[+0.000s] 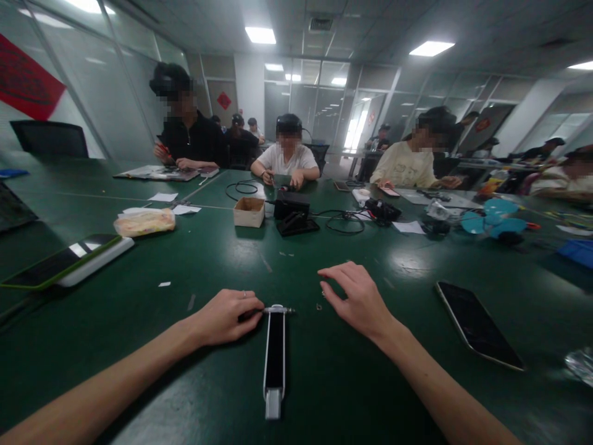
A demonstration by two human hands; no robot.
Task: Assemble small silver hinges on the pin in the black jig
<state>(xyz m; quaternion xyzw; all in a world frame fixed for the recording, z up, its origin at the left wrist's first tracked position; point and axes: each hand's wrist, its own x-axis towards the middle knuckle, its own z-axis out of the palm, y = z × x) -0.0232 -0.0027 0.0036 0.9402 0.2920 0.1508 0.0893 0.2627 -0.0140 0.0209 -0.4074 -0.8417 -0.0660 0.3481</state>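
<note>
My left hand [231, 316] is closed, thumb and fingertips pinching the left end of a thin metal rod [282, 310]. That rod lies crosswise at the far end of a long, narrow bar [276, 355] with a black face and silver-white edges. A squared silver tip on the bar points toward me. My right hand [354, 300] hovers over the table to the right, thumb and fingers apart, nothing between them. Just left of its thumb lies a tiny metal piece [319, 306], too small to name surely.
A phone [479, 324] lies at right, a green-edged tablet-like device [60, 259] at left. Farther back are a small open box [249, 212], a black device [293, 210] with cables, a plastic-wrapped packet [146, 222] and blue fan blades [493, 218]. Several people sit across the table.
</note>
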